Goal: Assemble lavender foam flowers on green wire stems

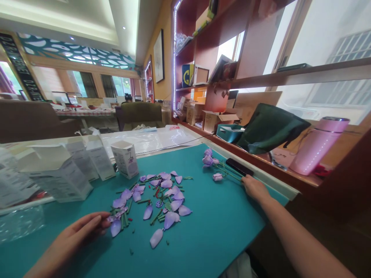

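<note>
My right hand [255,188] is closed round the lower ends of the green flower stems [232,174]. These carry purple flowers [208,159] and a smaller pale bud [217,177], lying on the teal mat [208,216]. A long black case-like object [239,166] rests just beyond that hand. At the left, my left hand [87,228] has thumb and fingers drawn together at the edge of the loose petals [116,227]; whatever is between the fingertips is hidden. More purple petals [170,220] are scattered across the mat's middle with short cut green stems [155,217] and small red bits.
White cardboard boxes [59,175] stand at the left, and a printed box [125,159] sits behind the petals. Clear plastic [21,223] lies near left. Along the right sill are a dark green bag [268,129], a pink bottle [320,144] and a teal box [228,133].
</note>
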